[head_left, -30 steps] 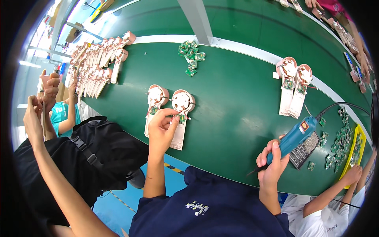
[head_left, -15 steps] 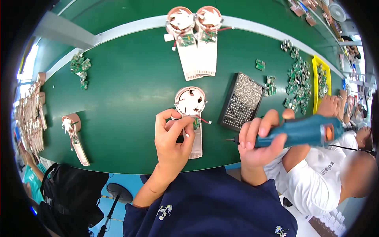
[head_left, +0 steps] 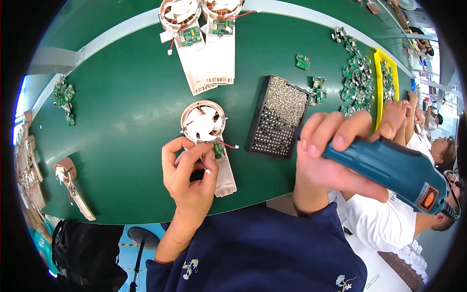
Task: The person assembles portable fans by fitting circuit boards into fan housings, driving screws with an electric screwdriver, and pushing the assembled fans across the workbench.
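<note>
My left hand (head_left: pixel 187 173) is closed at the neck of a half-built handheld fan (head_left: pixel 226 177), which lies on the green table in front of me. Its thumb and forefinger pinch beside the small green circuit board (head_left: pixel 218 149) in the open handle. Red leads with white plugs stick out around the fingers. In my right hand (head_left: pixel 331 153) is a blue electric screwdriver (head_left: pixel 384 168), its front end pointing left at the edge of a black screw tray (head_left: pixel 258 117). The bit is hidden against the tray. Rows of screws sit in the tray's holes, with loose ones heaped at its far end.
Two more open fans (head_left: pixel 214 53) lie beyond. Circuit boards (head_left: pixel 357 82) are piled at right by a yellow bin (head_left: pixel 378 92); another heap (head_left: pixel 63 97) is far left. A fan (head_left: pixel 73 187) and stacked housings (head_left: pixel 29 170) lie left. A co-worker (head_left: pixel 389 209) sits close on my right.
My right hand has raised the screwdriver and brought its tip to the screw tray. The view has swung, shifting the table leftward. My left hand stays at the fan's neck.
</note>
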A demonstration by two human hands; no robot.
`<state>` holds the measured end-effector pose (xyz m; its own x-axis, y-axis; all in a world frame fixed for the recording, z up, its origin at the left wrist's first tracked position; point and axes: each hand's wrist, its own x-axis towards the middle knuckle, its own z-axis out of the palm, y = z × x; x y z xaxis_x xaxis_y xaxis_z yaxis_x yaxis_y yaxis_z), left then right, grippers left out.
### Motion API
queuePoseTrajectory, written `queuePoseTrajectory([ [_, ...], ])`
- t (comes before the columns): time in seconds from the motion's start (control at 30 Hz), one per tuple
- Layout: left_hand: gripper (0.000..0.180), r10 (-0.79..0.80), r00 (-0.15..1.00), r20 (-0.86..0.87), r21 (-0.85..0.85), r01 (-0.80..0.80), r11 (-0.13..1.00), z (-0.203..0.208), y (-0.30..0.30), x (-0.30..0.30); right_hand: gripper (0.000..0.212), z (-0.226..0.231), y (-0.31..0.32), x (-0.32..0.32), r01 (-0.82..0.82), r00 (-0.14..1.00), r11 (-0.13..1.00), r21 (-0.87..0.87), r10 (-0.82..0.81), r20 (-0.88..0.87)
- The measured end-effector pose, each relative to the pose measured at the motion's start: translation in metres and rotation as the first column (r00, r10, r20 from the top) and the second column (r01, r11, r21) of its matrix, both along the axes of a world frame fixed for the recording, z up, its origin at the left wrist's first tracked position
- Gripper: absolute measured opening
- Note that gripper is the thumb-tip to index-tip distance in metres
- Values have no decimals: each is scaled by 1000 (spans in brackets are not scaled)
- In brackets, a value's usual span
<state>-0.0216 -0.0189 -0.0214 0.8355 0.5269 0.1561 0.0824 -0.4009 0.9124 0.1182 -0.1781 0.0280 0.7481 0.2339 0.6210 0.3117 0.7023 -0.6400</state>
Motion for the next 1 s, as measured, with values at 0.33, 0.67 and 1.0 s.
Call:
queuePoseTrajectory([
  [0.33, 25, 24, 999, 29, -37, -23, 999, -3, 0, 0, 95, -19, 12, -2, 105, 992, 994, 21, -104, -70],
  [0.67, 24, 26, 999, 23, -32, -25, 999, -3, 0, 0, 94, -27, 17, -1, 147, 980, 989, 9, -144, -141],
  [1.0, 23, 31, 999, 38, -107, -26, 994, -1, 0, 1, 94, -19, 19, -9, 156, 986, 985, 71, -160, 41],
])
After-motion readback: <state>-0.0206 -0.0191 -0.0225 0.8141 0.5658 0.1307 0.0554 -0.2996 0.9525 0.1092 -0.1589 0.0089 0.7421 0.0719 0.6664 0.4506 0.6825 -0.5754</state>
